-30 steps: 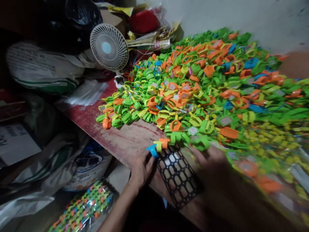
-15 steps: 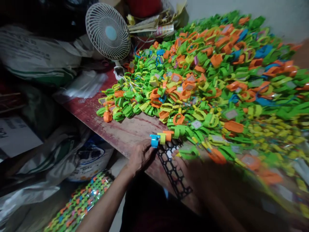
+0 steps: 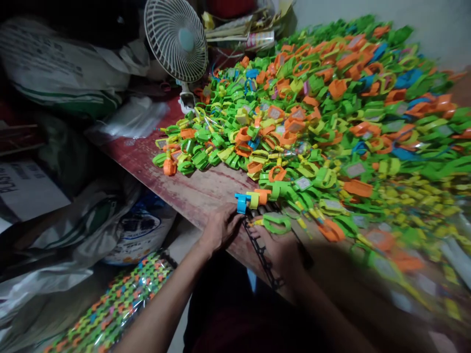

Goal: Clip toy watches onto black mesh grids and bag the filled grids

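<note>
My left hand (image 3: 221,228) grips the near left edge of a black plastic grid frame (image 3: 263,255) at the table's front edge. A row of small coloured ring pieces, blue (image 3: 241,202), yellow and orange, sits clipped along the frame's top. My right hand (image 3: 281,245) is closed on a green ring piece (image 3: 275,223) and holds it over the frame, just right of my left hand. Behind both hands lies a huge heap of green, orange, yellow and blue plastic ring toys (image 3: 331,122).
A small white desk fan (image 3: 176,39) stands at the heap's far left. Sacks and plastic bags (image 3: 66,73) crowd the left side. A packed sheet of coloured rings (image 3: 117,306) lies on the floor below. The red table edge (image 3: 176,189) runs diagonally.
My right hand has come back from the heap with a green ring piece and now sits over the frame. The frame has tilted more edge-on. My left hand has stayed on it.
</note>
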A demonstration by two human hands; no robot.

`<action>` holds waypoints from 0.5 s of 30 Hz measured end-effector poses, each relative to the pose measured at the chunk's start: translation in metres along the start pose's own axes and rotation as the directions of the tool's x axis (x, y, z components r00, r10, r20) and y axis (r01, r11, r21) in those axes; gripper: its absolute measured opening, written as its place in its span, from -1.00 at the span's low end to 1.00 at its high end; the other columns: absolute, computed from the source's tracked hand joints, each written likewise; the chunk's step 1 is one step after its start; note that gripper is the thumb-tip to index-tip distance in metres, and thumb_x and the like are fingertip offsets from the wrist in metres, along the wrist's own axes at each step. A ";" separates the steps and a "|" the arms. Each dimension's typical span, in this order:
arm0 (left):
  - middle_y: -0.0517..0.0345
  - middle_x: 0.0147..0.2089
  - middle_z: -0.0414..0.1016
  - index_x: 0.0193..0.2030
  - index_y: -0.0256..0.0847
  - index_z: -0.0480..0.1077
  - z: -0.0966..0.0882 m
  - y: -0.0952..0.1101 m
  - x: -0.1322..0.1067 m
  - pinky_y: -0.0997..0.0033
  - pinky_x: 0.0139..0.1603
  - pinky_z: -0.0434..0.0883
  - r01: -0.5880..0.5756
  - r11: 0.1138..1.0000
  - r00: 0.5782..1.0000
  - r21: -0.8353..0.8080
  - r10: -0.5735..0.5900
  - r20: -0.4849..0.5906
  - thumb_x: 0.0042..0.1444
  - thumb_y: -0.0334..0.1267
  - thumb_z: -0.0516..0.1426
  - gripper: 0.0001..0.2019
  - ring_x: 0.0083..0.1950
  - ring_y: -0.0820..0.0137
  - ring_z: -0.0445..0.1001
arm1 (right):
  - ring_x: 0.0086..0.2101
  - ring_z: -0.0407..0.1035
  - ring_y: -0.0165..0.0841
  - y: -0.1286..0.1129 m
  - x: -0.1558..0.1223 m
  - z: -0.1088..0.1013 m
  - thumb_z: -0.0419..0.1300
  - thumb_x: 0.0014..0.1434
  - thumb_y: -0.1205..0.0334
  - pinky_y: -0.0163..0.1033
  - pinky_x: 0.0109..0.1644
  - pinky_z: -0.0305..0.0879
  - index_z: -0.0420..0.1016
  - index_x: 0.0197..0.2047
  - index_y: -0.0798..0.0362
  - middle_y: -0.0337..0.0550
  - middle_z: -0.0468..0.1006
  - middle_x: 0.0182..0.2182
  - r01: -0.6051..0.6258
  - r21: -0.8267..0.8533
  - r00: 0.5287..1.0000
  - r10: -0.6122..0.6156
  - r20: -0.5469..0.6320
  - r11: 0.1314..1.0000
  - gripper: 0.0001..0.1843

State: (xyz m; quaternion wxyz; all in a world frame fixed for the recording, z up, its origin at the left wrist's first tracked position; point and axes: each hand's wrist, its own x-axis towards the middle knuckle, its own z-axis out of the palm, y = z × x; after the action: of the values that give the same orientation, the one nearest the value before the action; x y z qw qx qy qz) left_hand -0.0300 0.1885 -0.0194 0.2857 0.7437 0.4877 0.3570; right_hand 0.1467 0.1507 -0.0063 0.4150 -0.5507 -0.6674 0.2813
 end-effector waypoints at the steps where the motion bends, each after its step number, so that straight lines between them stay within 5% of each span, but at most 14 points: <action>1: 0.01 -0.18 0.61 -0.13 -0.21 0.52 0.000 0.000 0.000 0.30 -0.07 0.48 -0.007 1.000 1.000 -0.002 0.007 0.000 0.29 -0.22 0.04 -0.76 -0.14 0.26 0.56 | -0.50 0.54 -0.29 0.000 0.001 0.004 0.08 0.28 0.14 -0.29 -0.37 0.49 0.54 -0.42 0.02 -0.14 0.63 -0.53 0.001 -0.005 0.999 -0.001 -0.041 1.000 -0.69; 5: 0.03 -0.18 0.61 -0.13 -0.19 0.52 0.000 0.000 -0.002 0.33 -0.04 0.48 -0.023 1.000 1.000 -0.008 0.023 -0.014 0.29 -0.28 0.04 -0.78 -0.11 0.29 0.57 | -0.54 0.51 -0.25 0.007 0.002 0.012 0.18 0.21 0.09 -0.24 -0.38 0.47 0.53 -0.48 0.01 -0.14 0.59 -0.59 0.089 -0.173 0.983 -0.115 -0.144 0.981 -0.72; 10: 0.04 -0.25 0.59 -0.21 -0.20 0.50 0.001 0.002 -0.003 0.33 -0.07 0.49 -0.027 1.000 0.999 -0.012 0.026 -0.040 0.23 -0.37 0.05 -0.82 -0.14 0.29 0.57 | -0.54 0.49 -0.29 0.008 0.006 0.015 0.10 0.23 0.26 -0.28 -0.44 0.41 0.52 -0.42 0.02 -0.13 0.58 -0.57 0.294 -0.311 0.933 -0.342 -0.114 0.904 -0.76; 15: -0.03 -0.15 0.59 -0.08 -0.25 0.45 0.002 0.000 -0.004 0.23 0.00 0.49 0.008 1.000 0.998 -0.008 -0.009 -0.060 0.21 -0.36 0.05 -0.79 -0.06 0.24 0.56 | -0.53 0.47 -0.30 0.006 0.010 0.018 0.08 0.19 0.35 -0.29 -0.44 0.40 0.51 -0.36 0.00 -0.16 0.58 -0.54 0.310 -0.292 0.932 -0.350 -0.098 0.905 -0.81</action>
State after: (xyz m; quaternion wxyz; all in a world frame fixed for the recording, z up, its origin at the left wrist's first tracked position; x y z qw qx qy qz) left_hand -0.0292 0.1852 -0.0219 0.2753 0.7295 0.4979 0.3797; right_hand 0.1337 0.1638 -0.0177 0.4254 -0.5006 -0.7507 0.0709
